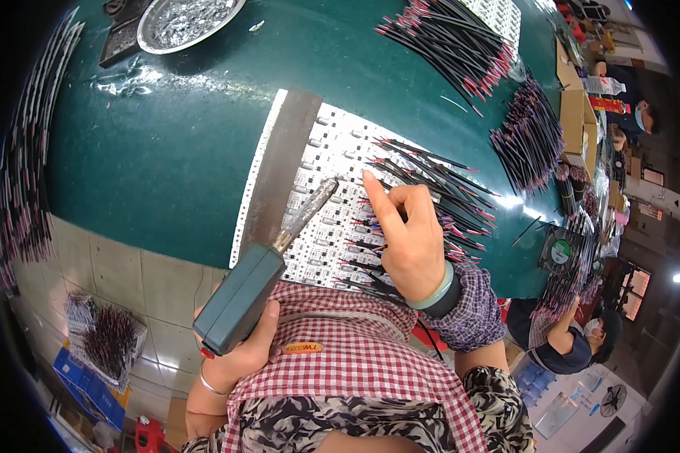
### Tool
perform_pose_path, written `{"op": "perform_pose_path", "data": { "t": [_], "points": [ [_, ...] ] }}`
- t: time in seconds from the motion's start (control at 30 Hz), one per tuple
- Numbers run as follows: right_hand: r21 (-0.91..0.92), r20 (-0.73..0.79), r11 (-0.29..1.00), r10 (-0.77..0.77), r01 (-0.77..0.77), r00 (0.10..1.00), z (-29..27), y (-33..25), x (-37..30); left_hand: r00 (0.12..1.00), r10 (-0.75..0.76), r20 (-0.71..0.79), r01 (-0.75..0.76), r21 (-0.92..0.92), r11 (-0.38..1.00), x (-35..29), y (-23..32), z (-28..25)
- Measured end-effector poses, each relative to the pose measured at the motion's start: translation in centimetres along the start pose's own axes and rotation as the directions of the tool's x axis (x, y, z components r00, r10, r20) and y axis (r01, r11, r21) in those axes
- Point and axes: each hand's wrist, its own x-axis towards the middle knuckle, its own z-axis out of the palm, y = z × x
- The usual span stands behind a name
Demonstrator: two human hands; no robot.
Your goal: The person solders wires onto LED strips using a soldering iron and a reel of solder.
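Note:
My left hand (261, 336) is closed round a soldering gun (242, 298) with a dark green body. Its silvery, crusted tip reaches over a white panel of small circuit boards (321, 238). Over the same panel, my right hand (414, 253) has its index finger stretched towards the board beside the tip, the other fingers curled; whatever they pinch is hidden. Black wires (431, 170) with red and blue ends lie in a row along the panel's right side, partly under this hand. A flat dark metal bar (279, 170) lies along the panel's left side.
A metal bowl (145, 41) of silvery scraps stands at the far left. Bundles of black wires (461, 49) and another wire pile (529, 140) lie to the far right, near a cardboard box (574, 124). A co-worker (570, 336) sits at the right.

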Motion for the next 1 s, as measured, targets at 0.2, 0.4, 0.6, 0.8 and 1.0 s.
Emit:
{"op": "perform_pose_path", "data": {
  "t": [0.2,0.4,0.6,0.8,1.0],
  "points": [
    [0.115,-0.069,0.992,-0.042,0.05,0.997,0.7,0.2,-0.4,1.0,-0.005,-0.006,0.004,-0.03,1.0,-0.3,-0.2,0.2],
    [0.06,-0.051,0.995,-0.074,0.077,0.996,0.7,0.1,-0.3,0.996,-0.055,0.065,0.056,-0.014,0.998,-0.3,0.1,-0.1],
    [0.06,-0.068,0.993,-0.101,0.105,0.993,0.9,0.3,-0.4,0.994,0.006,0.111,-0.01,0.033,0.999,0.8,1.5,-0.2],
    [0.059,-0.08,0.992,-0.11,0.115,0.991,1.0,0.3,-0.3,0.989,0.078,0.124,-0.091,0.1,0.991,1.6,2.2,-0.4],
    [0.052,-0.07,0.993,-0.106,0.11,0.992,0.7,0.2,-0.2,0.991,0.093,0.101,-0.105,0.119,0.987,0.0,0.4,-0.4]
  ]
}}
